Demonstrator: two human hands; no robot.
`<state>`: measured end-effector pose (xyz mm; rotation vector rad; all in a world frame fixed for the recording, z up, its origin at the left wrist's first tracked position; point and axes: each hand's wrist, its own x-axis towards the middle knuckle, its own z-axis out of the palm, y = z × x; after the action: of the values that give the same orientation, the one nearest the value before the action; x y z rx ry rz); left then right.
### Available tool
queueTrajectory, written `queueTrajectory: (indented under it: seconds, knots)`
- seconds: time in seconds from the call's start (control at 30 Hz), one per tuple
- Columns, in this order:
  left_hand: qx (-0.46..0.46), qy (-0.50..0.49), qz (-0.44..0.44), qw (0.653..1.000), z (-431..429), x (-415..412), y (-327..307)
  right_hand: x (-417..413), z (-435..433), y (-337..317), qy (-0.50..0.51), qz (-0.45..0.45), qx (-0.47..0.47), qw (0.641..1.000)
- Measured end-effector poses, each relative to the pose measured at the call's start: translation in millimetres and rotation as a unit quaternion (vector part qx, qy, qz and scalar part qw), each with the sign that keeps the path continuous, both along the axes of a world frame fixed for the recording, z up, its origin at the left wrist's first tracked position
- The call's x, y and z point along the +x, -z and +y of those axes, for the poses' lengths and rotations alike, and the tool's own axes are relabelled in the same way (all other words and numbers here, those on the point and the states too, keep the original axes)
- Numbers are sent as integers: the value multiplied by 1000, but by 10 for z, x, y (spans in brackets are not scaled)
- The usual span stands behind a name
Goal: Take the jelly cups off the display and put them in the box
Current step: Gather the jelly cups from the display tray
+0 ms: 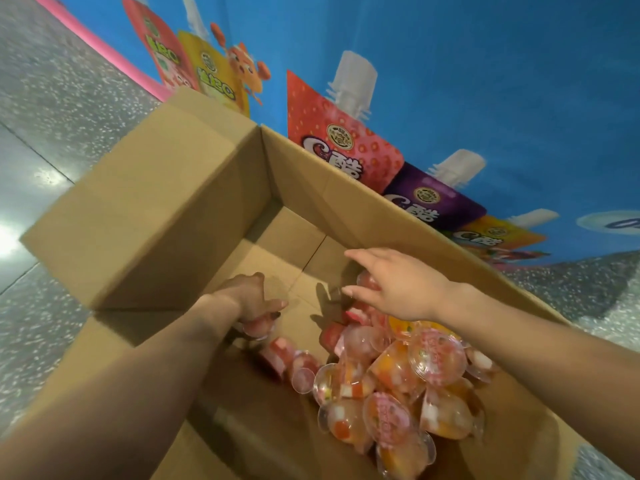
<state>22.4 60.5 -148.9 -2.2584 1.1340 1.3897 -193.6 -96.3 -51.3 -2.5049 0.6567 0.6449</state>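
Jelly cups (398, 386) lay heaped in the right half of the open cardboard box (156, 202), which stood on a speckled floor (52, 116) with its left flap raised. Just right of that flap, the left hand (249, 299) reached down near the bare bottom of the box, its fingers curled round a pink cup (256, 329); whether it held a second one under that could not be told. More cups trailed from there to the heap, lying on their sides and lids, pink, orange and clear, with fruit pieces showing through. Over the far end of the heap the right hand (398, 289) hung with its fingers straight and spread, grasping nothing; a reddish cup (367, 281) lay just under them, touching or not I could not tell. Behind the box rose the blue display panel (485, 81), printed with drink pouches; no cups on the display itself were in view. The cups looked light and small, thin clear plastic with peel-off film lids, so they would likely be smooth, slippery and easy to dent. A hold round the stiffer rim or flange, fingers clear of the film, seemed safest, and several could go in one handful.
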Motion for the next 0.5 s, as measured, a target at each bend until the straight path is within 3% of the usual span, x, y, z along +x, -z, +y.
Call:
queueTrajectory:
  seconds: [0.2, 0.4, 0.5]
  knots:
    - [20, 1, 13, 1000, -1, 22, 199, -22, -45, 34, 15, -11, 2, 1000]
    - [97, 59, -32, 993, 10, -125, 269, -19, -61, 156, 22, 4, 11, 1000]
    - [122, 35, -21, 992, 1, -148, 313, -16, -54, 228, 33, 26, 6, 999]
